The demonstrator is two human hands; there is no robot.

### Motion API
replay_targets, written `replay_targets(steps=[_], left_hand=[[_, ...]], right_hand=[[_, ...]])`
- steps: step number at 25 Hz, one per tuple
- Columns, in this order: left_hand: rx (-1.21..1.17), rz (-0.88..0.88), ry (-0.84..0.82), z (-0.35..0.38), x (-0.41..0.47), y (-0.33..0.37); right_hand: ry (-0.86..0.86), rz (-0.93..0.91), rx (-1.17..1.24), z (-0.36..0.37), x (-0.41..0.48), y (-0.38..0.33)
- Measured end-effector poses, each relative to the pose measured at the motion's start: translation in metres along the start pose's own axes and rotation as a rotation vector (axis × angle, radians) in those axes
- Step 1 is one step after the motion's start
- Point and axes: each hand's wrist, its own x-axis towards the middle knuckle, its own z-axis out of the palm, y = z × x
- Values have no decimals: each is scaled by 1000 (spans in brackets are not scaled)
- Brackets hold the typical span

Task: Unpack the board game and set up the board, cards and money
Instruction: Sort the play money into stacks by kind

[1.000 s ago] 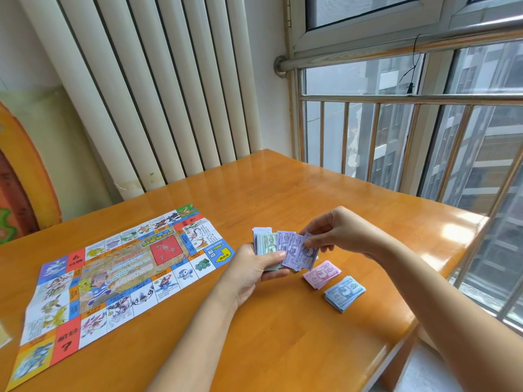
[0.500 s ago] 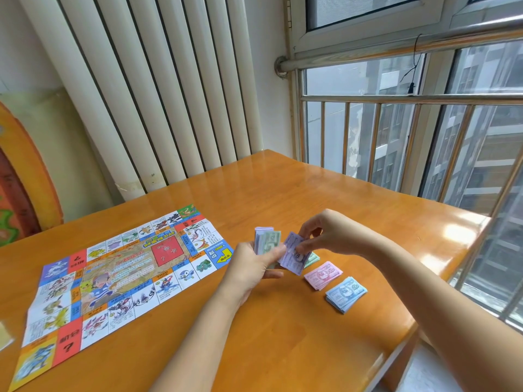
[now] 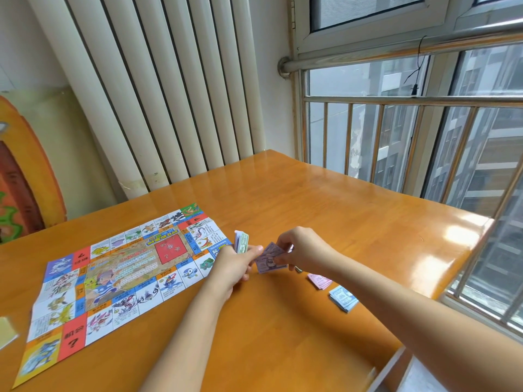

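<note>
The fingers (image 3: 283,243) of the right hand (image 3: 307,250) pinch a few purple notes (image 3: 268,261) by their right end. The notes face the camera and are tilted, with one corner up and their long axis sloping from lower left to upper right. The left hand (image 3: 233,263) is just beside them. Its fingers are curled round a thicker stack of notes (image 3: 241,242), and its thumb (image 3: 254,249) reaches toward the purple notes. That stack stands on edge, its long axis nearly upright, with a green note on its near face. Both hands are above the middle of the orange wooden counter (image 3: 325,205).

The game board (image 3: 121,281) lies unfolded and flat on the counter to the left of the hands. Its long axis runs from the near left corner toward the far right, and its centre title reads upside down to the camera. To the right, near the counter's window-side edge, two piles lie flat and slightly apart: a pink pile (image 3: 319,280) and, nearer the camera, a blue pile (image 3: 343,299). Both are slanted across the wood grain.
</note>
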Motion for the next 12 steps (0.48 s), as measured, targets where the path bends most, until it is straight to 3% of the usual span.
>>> replay_targets(steps=[4, 9, 12], left_hand=[[143, 22, -91, -6, 0, -5], [388, 282, 27, -16, 2, 1], [476, 324, 31, -15, 1, -1]], right_hand=[[8, -30, -231, -1, 4, -5], [55, -54, -198, 3, 4, -6], [57, -101, -180, 10, 5, -6]])
